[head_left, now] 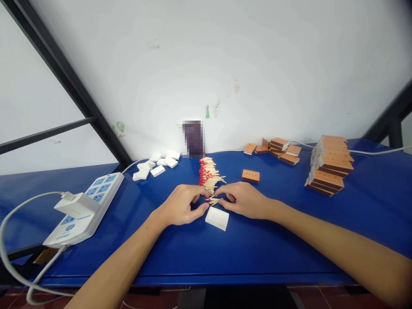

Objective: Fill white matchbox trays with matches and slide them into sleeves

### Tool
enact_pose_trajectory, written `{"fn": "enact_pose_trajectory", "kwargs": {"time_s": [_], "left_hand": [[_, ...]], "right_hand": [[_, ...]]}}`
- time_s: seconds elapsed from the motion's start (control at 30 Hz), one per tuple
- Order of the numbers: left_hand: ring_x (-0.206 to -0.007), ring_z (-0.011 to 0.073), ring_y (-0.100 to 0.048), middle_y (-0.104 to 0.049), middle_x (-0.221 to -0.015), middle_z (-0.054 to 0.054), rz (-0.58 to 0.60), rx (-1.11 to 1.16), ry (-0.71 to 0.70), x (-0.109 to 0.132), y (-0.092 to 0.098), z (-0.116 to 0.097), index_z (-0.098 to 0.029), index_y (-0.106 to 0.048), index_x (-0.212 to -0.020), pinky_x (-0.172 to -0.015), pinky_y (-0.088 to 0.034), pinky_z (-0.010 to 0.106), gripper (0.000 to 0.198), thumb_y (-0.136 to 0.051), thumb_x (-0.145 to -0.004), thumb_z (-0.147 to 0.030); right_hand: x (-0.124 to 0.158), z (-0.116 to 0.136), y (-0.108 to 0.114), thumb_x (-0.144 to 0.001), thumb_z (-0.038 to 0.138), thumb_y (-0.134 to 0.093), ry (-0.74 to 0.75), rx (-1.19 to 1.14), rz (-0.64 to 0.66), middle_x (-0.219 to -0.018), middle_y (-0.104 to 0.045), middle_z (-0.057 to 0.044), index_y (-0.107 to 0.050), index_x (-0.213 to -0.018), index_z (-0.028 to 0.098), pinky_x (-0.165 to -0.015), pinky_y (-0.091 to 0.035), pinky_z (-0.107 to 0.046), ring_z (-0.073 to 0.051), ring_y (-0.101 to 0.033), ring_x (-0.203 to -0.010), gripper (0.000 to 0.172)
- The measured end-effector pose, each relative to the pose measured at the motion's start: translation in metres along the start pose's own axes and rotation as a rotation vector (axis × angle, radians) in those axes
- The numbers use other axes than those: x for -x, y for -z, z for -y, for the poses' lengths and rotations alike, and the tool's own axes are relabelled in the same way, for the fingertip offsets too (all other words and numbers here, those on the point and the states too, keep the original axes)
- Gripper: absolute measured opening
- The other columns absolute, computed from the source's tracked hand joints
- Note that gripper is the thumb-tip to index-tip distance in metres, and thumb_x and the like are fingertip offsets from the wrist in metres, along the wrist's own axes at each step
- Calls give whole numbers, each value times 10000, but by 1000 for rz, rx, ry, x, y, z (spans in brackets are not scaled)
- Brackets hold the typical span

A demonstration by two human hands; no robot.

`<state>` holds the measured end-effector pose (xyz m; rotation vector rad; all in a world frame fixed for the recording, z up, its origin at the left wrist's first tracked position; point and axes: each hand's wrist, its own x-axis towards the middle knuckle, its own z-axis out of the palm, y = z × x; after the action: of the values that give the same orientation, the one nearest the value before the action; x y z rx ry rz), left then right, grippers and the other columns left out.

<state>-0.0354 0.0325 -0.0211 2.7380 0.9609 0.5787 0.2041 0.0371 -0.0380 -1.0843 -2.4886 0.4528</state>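
Between my two hands lies a small bunch of matches, red heads to the left. The fingertips of my left hand close on the head ends, while my right hand pinches the bare wooden ends. Just in front of them, on the near side, a white matchbox tray rests on the table. Behind my hands a long pile of loose matches stretches back, its red heads also facing left. One orange-brown matchbox lies beyond my right hand.
Several white trays sit at the back left of the blue table. Loose matchboxes lie at the back, with stacked ones at right. A power strip with a plugged-in charger occupies the left side. A pixelated dark object stands against the wall.
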Motion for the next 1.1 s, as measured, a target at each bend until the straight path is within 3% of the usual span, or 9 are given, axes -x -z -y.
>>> {"fn": "enact_pose_trajectory", "kwargs": {"time_s": [0.23, 0.4, 0.53, 0.63, 0.73, 1.1], "left_hand": [[-623, 164, -567, -639, -738, 3, 94, -66, -118, -1, -7, -19, -199, -624, -935, -620, -396, 283, 246, -627, -765, -376], [-599, 159, -542, -623, -710, 2, 93, -76, -130, -1, -8, -22, -195, -606, -912, -598, -358, 281, 258, -627, -788, -420], [-582, 133, -492, -565, -642, -20, -3, -38, -19, -3, -8, -13, -187, -594, -863, -621, -342, 271, 189, -503, -914, -346], [-541, 107, -409, -480, -583, -39, -64, -60, 103, -5, -10, 0, -173, -446, -661, -646, -319, 280, 285, -443, -933, -256], [-549, 103, -393, -444, -588, -38, -63, -58, 180, -5, -11, 12, -167, -367, -615, -654, -300, 289, 338, -428, -937, -249], [-533, 89, -359, -391, -578, -33, -59, 97, 149, -5, -15, 14, -160, -333, -580, -574, -267, 269, 382, -413, -949, -220]], "right_hand": [[1, -3, -3, -877, 252, -573, 28, -8, -4, -632, -548, 37, -698, -970, 204, -578, -285, -235, -105, -478, -586, 163], [1, -3, -3, -881, 256, -579, 12, 5, -16, -648, -565, 31, -695, -1067, 210, -574, -280, -237, -106, -481, -583, 224], [-1, -2, -2, -884, 257, -590, 10, 8, -9, -638, -564, 34, -699, -1013, 208, -573, -273, -231, -97, -466, -572, 175], [-1, -3, -4, -880, 251, -603, -3, 15, -13, -610, -541, 43, -690, -936, 195, -562, -267, -226, -89, -449, -557, 118], [-1, -5, -5, -876, 244, -610, 5, 14, -28, -604, -530, 46, -679, -897, 192, -558, -267, -223, -86, -443, -555, 89], [1, 0, -4, -857, 182, -607, 71, -48, -41, -576, -477, 62, -675, -857, 183, -555, -291, -213, -77, -431, -536, 67]]}}
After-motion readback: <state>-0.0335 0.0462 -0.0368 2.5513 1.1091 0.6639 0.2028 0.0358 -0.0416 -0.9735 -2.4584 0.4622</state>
